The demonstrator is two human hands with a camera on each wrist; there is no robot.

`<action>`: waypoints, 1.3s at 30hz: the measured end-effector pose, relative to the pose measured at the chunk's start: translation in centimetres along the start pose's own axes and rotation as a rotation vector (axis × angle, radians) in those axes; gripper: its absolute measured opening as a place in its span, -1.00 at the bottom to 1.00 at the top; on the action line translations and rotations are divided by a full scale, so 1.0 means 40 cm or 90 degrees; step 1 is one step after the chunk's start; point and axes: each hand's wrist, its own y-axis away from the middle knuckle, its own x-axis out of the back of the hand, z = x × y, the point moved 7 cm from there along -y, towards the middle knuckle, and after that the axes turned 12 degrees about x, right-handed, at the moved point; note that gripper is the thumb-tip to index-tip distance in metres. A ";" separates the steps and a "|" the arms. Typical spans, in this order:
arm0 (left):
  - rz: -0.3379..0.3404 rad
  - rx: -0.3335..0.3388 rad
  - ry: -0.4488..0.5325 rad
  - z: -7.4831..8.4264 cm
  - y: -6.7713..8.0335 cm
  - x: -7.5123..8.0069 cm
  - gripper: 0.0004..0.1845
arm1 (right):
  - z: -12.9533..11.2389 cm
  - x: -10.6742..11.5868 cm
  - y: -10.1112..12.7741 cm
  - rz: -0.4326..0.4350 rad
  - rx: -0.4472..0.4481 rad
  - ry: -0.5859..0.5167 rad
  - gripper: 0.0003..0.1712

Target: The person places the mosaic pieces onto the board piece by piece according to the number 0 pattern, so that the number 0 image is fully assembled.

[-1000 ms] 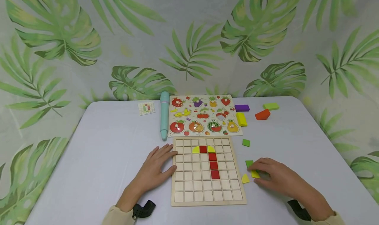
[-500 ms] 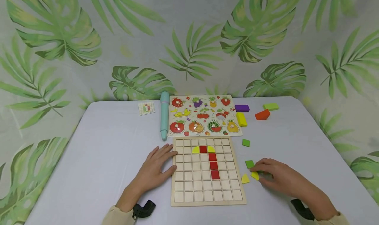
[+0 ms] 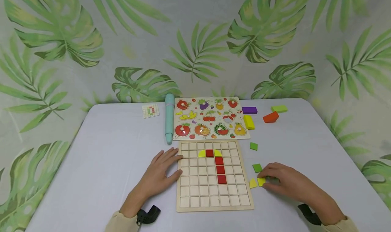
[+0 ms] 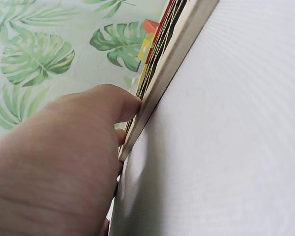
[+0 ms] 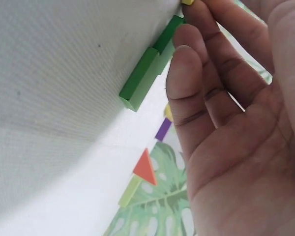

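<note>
**Right hand on a yellow tile beside the grid board**

The right hand [image 3: 285, 181] is lying low on the table [image 3: 107, 157], its fingertips pressing on one yellow tile [image 3: 261, 181]; whether the fingers are pinching it or only touching cannot be told. That tile is flat and squarish, sitting just right of the grid board [image 3: 213, 176], near its lower right part. Touching its left side is a second yellow tile [image 3: 253, 183], this one with a slanted corner. Two green squares are lying close: one [image 3: 257, 168] just above the fingers, another [image 3: 253, 146] further up. The left hand [image 3: 160, 172] is resting flat with fingers straight, its fingertips pressing against the board's left edge. On the board, four red squares [image 3: 220, 170] are sitting in an L-like column, with two yellow quarter-round pieces [image 3: 202, 153] flanking the top one. Beyond, one fruit puzzle [image 3: 210, 118], one teal pen [image 3: 169, 117], one small pattern card [image 3: 150, 111], and four blocks: purple [image 3: 249, 110], yellow [image 3: 248, 122], orange [image 3: 271, 117], light green [image 3: 279, 108].
</note>
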 end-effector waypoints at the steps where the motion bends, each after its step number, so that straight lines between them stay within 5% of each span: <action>1: 0.000 0.000 0.001 0.000 0.000 0.000 -0.49 | -0.001 0.000 0.000 0.001 -0.003 0.005 -0.72; 7: -0.001 0.001 -0.003 0.000 0.001 -0.001 -0.49 | -0.005 0.005 -0.005 0.029 -0.004 0.028 -0.77; 15: -0.006 0.001 -0.004 -0.002 -0.001 -0.005 -0.49 | 0.003 -0.012 -0.017 -0.015 -0.035 0.006 -0.70; 21: -0.003 0.000 -0.003 -0.002 0.000 -0.003 -0.49 | -0.006 0.001 -0.027 0.001 -0.031 0.014 -0.70; 32: -0.005 0.001 0.001 0.000 0.001 -0.001 -0.49 | -0.081 -0.002 -0.092 -0.024 -0.016 -0.047 -0.68; 39: -0.007 0.005 0.000 0.002 0.002 0.002 -0.50 | -0.133 -0.027 -0.134 -0.016 0.048 -0.060 -0.70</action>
